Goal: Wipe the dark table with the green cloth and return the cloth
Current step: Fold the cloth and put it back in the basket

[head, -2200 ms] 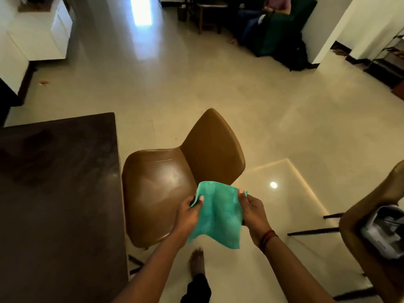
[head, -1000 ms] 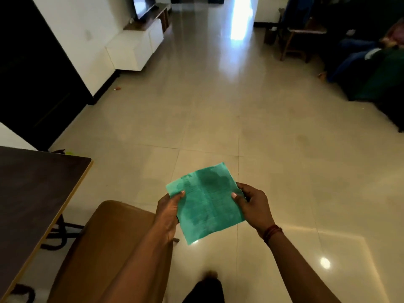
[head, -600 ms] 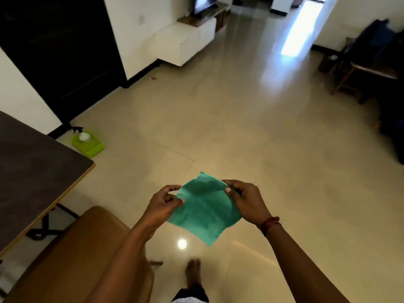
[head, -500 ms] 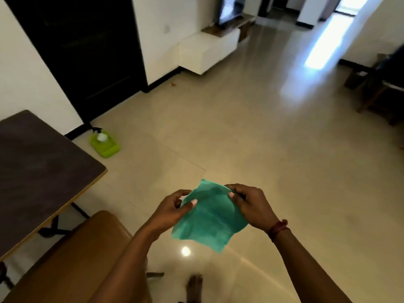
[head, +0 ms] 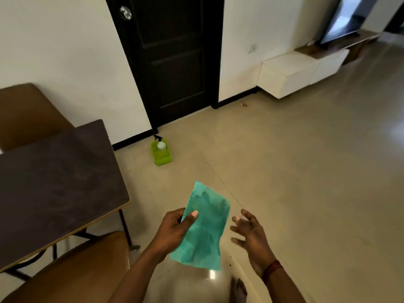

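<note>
The left hand [head: 175,228] is pinching the green cloth [head: 203,228]; the right hand [head: 251,237] is spread wide beside it, near the bench [head: 54,182] corner.

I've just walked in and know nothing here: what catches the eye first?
The green cloth, pinched in the left hand at centre bottom, with the right hand open beside it. Next, a bright green tray on the floor near the black door, and the dark table at left.
</note>
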Tool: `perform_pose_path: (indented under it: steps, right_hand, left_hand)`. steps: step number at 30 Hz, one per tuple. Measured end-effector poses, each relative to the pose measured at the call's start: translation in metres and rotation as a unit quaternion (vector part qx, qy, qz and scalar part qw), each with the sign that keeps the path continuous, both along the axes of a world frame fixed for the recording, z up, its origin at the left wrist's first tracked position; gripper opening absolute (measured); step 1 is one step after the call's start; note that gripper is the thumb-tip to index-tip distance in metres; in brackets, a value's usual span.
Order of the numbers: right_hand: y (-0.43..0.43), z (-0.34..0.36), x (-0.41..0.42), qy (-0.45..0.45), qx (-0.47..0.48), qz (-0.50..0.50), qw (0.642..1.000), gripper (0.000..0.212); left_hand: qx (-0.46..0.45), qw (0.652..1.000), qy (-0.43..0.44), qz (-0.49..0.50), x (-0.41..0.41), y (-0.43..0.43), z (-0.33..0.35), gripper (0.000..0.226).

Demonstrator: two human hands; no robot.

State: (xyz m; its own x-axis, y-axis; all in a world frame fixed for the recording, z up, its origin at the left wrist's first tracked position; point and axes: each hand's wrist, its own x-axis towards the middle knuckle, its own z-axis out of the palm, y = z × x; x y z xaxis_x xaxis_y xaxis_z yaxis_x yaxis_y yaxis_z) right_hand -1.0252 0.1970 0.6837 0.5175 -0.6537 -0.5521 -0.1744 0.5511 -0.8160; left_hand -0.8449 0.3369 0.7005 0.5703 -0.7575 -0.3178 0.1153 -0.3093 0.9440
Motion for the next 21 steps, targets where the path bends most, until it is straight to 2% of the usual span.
perform_pose_path:
  steps: [4, 7, 9, 13, 16, 18, 21]
  right_hand:
    - [-0.037, -0.007, 0.047, 0.045, 0.051, 0.136, 0.988, 0.042]
    - [-0.064, -0.008, 0.09, 0.057, 0.084, 0.205, 0.974, 0.032]
    - [-0.082, -0.009, 0.117, 0.057, 0.105, 0.232, 0.965, 0.035]
    - [-0.123, -0.02, 0.18, 0.024, 0.161, 0.248, 0.955, 0.039]
    - [-0.156, -0.025, 0.226, 0.005, 0.169, 0.229, 0.959, 0.038]
    - [-0.184, -0.032, 0.261, 0.022, 0.145, 0.2, 0.969, 0.039]
    - [-0.221, -0.033, 0.311, 0.067, 0.059, 0.199, 0.976, 0.037]
  left_hand:
    - [0.006, 0.996, 0.018, 0.087, 0.016, -0.048, 0.016, 0.038]
    - [-0.006, 0.989, 0.035, 0.141, 0.036, -0.076, 0.022, 0.033]
    - [-0.017, 0.984, 0.06, 0.166, 0.051, -0.091, 0.024, 0.032]
    - [-0.031, 0.974, 0.1, 0.202, 0.102, -0.125, 0.014, 0.033]
    - [-0.037, 0.966, 0.121, 0.226, 0.146, -0.146, 0.004, 0.03]
    - [-0.031, 0.96, 0.132, 0.246, 0.181, -0.159, -0.002, 0.029]
    - [-0.024, 0.954, 0.149, 0.257, 0.229, -0.174, -0.01, 0.027]
